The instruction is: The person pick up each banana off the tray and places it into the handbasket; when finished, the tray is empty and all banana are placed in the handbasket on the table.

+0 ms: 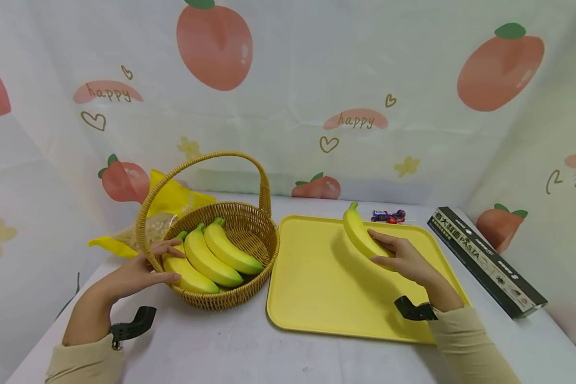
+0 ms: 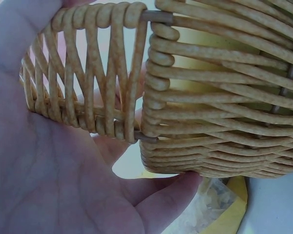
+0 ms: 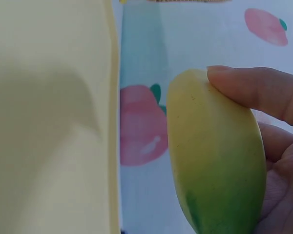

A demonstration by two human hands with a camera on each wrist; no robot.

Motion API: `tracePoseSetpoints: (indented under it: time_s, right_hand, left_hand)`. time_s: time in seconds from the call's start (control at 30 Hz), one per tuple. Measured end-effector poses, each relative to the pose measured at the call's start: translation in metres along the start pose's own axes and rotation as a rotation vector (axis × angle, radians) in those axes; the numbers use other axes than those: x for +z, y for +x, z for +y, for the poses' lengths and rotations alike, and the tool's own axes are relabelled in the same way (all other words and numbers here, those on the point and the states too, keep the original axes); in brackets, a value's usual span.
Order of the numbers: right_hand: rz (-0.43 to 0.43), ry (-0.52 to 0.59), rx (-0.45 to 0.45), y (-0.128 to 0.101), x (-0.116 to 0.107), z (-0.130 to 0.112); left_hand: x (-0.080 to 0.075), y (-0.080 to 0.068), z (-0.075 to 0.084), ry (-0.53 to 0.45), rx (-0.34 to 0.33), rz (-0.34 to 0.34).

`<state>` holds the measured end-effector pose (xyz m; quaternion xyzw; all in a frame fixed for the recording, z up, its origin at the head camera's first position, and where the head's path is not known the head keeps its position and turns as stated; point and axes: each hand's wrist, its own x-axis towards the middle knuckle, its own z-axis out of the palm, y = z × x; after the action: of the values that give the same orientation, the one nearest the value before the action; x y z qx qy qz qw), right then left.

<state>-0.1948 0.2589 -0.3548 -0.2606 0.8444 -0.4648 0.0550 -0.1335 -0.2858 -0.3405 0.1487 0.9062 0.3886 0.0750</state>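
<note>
Right hand (image 1: pixel 403 258) grips banana (image 1: pixel 362 233) over yellow tray (image 1: pixel 317 277).

Both arms are in beige long sleeves (image 1: pixel 470 346), kinda soft-looking fabric, cuffs ending right at the wrists. Each wrist has a small black mount (image 1: pixel 133 324) strapped on, curved plastic piece sticking out. Left hand (image 1: pixel 139 272) and right hand (image 1: pixel 403 258) are bare, no gloves or rings.

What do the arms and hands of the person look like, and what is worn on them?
Both arms wear long beige sleeves ending at the wrists. The left hand and right hand are bare, with no gloves or rings visible. A small black camera mount sits at each wrist: left mount, right mount.
</note>
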Motion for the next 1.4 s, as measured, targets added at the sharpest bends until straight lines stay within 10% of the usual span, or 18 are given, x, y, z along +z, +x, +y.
tracePoseSetpoints:
  time_s: [1.4]
  right_hand:
    - [-0.264,-0.172,-0.173,0.064,0.055,-0.063]
  left_hand:
    - [-0.002,0.001,0.0,-0.028,-0.011,-0.02]
